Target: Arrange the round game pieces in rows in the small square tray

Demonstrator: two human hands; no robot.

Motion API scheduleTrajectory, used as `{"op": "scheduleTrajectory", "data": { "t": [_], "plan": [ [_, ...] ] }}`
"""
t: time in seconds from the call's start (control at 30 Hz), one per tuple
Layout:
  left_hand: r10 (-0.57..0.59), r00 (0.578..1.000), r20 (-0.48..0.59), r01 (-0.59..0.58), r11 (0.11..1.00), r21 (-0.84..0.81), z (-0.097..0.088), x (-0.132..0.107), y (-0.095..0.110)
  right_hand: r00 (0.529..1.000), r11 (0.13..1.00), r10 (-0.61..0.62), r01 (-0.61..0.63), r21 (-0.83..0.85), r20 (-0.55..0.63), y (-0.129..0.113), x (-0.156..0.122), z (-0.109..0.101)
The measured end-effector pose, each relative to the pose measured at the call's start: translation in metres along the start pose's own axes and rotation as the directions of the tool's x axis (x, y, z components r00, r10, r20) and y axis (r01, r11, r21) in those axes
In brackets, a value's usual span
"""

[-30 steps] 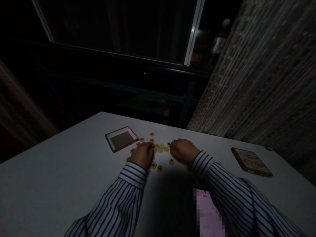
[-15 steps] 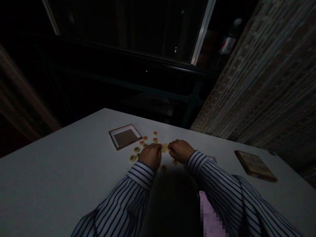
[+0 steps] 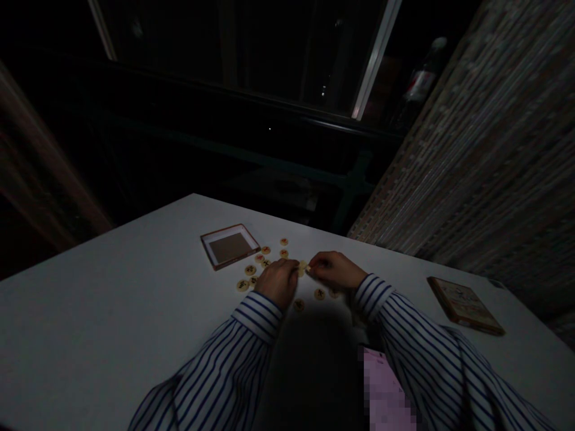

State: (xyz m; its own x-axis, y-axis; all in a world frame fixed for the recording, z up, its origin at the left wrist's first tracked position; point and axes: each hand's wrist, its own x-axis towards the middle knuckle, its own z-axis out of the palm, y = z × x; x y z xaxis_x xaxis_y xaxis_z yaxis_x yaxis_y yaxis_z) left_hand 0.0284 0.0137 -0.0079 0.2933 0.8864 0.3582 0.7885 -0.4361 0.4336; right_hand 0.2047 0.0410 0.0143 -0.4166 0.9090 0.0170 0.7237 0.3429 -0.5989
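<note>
Round pale wooden Chinese chess pieces lie on a white table, some with red characters and some with black. My right hand (image 3: 339, 269) pinches a pale chess piece (image 3: 308, 269) between thumb and fingertips. Facing it from the left, my left hand (image 3: 279, 282) is closed, its fingertips beside that piece; whatever it may hold is hidden. Between the hands, blank-looking pieces (image 3: 301, 271) sit close together. Left of my left hand are black-marked pieces (image 3: 243, 285), with a red-marked piece (image 3: 284, 242) farther back. Another black-marked piece (image 3: 319, 294) lies below my right hand.
A shallow open box (image 3: 229, 245) with a brown edge stands at the back left. A flat illustrated box (image 3: 466, 305) lies at the right. Near my right forearm is a pink-screened phone (image 3: 389, 389). A bead-like curtain (image 3: 431, 149) hangs behind the table's right side.
My right hand has shifted slightly right and opened its posture, showing the piece in its pinch. Another piece below it has come into sight. My left hand stays nearly in place.
</note>
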Motion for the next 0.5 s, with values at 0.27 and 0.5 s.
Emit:
{"op": "scheduleTrajectory", "data": {
  "t": [0.27, 0.5],
  "plan": [
    [0.130, 0.985, -0.115, -0.141, 0.985, -0.100, 0.007, 0.000, 0.001, 0.996, 0.866, 0.017, -0.056, 0.497, 0.084, -0.001, -0.004, -0.008],
    [0.174, 0.975, -0.139, -0.189, 0.977, -0.098, 0.005, 0.000, 0.003, 0.994, 0.811, 0.049, -0.094, 0.578, 0.093, -0.011, -0.008, -0.011]
  ]
}}
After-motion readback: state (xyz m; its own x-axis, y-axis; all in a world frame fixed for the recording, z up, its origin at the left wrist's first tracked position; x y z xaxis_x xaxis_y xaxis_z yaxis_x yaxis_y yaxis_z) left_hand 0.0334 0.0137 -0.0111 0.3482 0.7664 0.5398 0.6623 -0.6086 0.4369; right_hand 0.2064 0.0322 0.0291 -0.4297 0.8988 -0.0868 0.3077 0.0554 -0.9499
